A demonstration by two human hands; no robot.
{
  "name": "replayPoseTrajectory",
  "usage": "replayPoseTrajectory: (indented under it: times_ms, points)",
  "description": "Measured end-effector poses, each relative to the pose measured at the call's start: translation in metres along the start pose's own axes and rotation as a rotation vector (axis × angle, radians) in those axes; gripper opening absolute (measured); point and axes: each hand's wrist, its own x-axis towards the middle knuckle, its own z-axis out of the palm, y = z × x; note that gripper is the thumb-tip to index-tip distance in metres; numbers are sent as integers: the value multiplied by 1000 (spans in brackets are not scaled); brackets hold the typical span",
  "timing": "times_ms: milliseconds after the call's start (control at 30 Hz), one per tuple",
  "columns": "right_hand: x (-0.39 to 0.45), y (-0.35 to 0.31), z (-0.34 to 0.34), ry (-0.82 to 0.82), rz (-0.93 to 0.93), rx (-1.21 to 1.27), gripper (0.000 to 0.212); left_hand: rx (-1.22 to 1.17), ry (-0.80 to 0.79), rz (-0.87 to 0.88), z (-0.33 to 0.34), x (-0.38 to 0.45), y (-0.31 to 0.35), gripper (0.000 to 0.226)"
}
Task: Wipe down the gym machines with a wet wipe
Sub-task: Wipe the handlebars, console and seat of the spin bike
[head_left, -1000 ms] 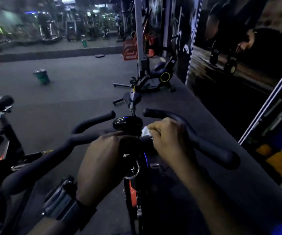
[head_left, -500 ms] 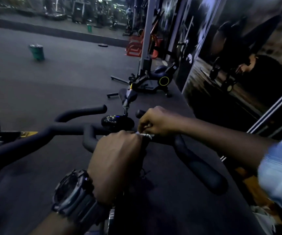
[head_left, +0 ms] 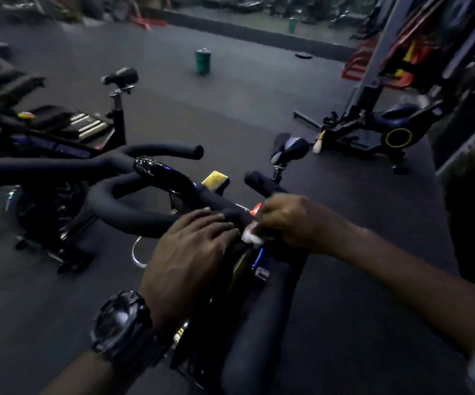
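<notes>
The right hand (head_left: pixel 284 220) pinches a white wet wipe (head_left: pixel 251 235) against the black handlebar (head_left: pixel 133 215) of the nearest exercise bike, while the left hand (head_left: pixel 193 249) rests beside it, fingers straight over the bar. Another bike (head_left: pixel 59 138) stands left, a third (head_left: pixel 378 129) far right. A green bin (head_left: pixel 203 61) sits on the floor beyond; its contents cannot be seen.

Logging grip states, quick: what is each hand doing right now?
Left hand: open, fingers fairly straight, resting on the black padded bike handlebar.
Right hand: closed, gripping a crumpled white wet wipe against the handlebar.
</notes>
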Motion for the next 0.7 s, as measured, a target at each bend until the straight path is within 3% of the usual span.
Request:
replayPoseTrajectory:
  times_ms: [100,300,367,433,500,600,700]
  points:
    - [24,5,5,23,29,23,22,-61,61,-100,33,-4,23,43]
    - [-10,4,-12,-135,-41,70,15,-650,201,-552,66,-8,55,6]
    - [14,6,-3,-61,6,84,14,-922,281,-827,74,-8,54,21]
    - [22,7,4,36,58,140,12,-1052,337,-966,77,-6,53,29]
    - [3,8,3,22,29,147,9,-1230,359,-1055,76,-3,59,28]
    - [-22,13,-11,-121,-75,194,14,-1596,392,-1183,73,3,69,9]
    - [20,32,-2,-59,-143,188,13,-1767,497,-1424,79,10,64,18]
